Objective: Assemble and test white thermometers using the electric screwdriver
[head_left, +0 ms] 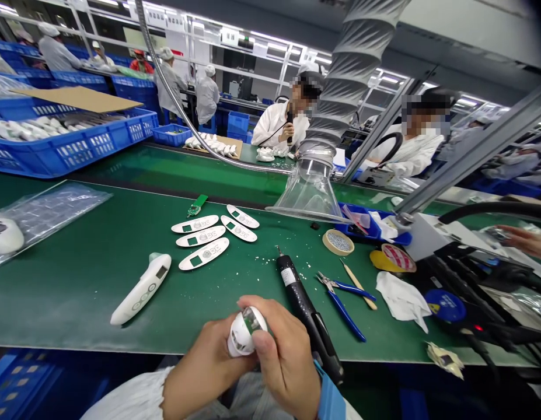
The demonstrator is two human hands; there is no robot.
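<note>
At the table's front edge, my left hand [206, 361] and my right hand [284, 356] both grip a white plastic device [243, 337] with a clear end and a bit of green inside. My right thumb and fingers press on its clear end. Right of my hands lies a black electric screwdriver [303, 303]. To the left rests a white handheld device [142, 290] with buttons and a small screen. Several white oval face plates [203, 254] lie beyond my hands, near a small green circuit board [197, 205].
Blue-handled pliers [345, 309], a wooden-handled pick [358, 283], a round dish of screws [338, 242] and a white cloth [404, 300] lie at right. A clear extraction hood [309, 192] hangs ahead. A blue crate [73, 146] stands back left. Other people sit beyond.
</note>
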